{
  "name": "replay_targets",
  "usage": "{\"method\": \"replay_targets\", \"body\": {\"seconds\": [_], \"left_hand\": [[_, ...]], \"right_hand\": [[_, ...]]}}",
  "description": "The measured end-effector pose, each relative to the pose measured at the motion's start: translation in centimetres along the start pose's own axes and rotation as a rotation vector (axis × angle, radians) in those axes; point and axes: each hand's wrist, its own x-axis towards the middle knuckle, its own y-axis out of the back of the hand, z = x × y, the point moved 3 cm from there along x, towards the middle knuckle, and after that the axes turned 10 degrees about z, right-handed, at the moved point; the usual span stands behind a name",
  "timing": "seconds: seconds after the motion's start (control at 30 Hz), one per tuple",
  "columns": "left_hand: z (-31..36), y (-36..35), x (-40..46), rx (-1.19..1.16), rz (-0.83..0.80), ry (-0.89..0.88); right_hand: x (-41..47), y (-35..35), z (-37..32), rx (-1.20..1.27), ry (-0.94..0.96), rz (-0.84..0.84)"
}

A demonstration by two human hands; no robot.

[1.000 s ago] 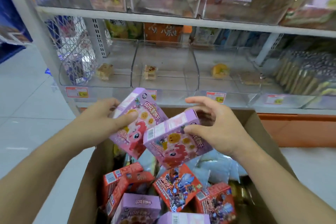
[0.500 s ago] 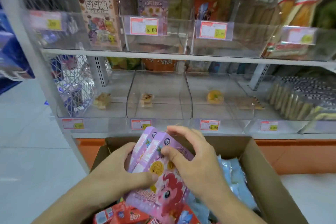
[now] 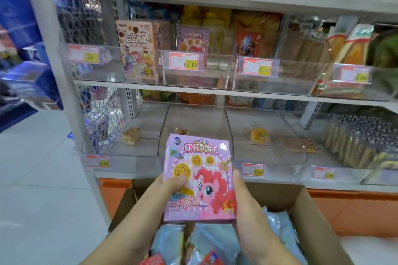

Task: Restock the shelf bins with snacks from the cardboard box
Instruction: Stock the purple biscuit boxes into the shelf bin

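Observation:
Both my hands hold pink-purple pony cookie boxes (image 3: 198, 178), stacked flat and upright, above the open cardboard box (image 3: 310, 211). My left hand (image 3: 165, 189) grips the left edge with its thumb across the front. My right hand (image 3: 243, 198) grips the right edge. The cardboard box holds pale blue snack packets (image 3: 213, 241) and some red boxes at the bottom. On the middle shelf a clear bin (image 3: 193, 77) with a 15.60 price tag holds one matching purple box (image 3: 192, 40) at its back.
Neighbouring clear bins hold a pink cookie box (image 3: 136, 47), an orange packet (image 3: 255, 38) and wrapped sandwiches (image 3: 353, 49). Lower bins (image 3: 193, 127) hold single small cakes and rows of biscuits (image 3: 353, 146). A white shelf post (image 3: 71, 114) stands left; tiled floor beyond.
My hands brought the two boxes together into one stack and raised it upright out of the cardboard box. The view tilted up toward the middle shelf.

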Motion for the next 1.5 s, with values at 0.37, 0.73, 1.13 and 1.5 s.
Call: {"method": "replay_targets", "body": {"seconds": [0.37,0.73,1.13,1.5], "left_hand": [[2.2,1.0,-0.1,0.118,-0.049,-0.176],[19.2,0.3,2.2,0.553,-0.052,-0.877],[27.3,1.5,13.9,1.251,0.441,-1.096],[25.2,2.8,17.3,1.323,0.523,-1.166]], "right_hand": [[-0.6,1.9,-4.8,-0.126,0.154,-0.055],[0.1,0.0,-23.4,-0.465,0.854,0.03],[10.3,-3.8,-30.8,-0.636,1.215,0.231],[15.6,-4.7,-30.7,-0.874,1.18,0.246]]}}
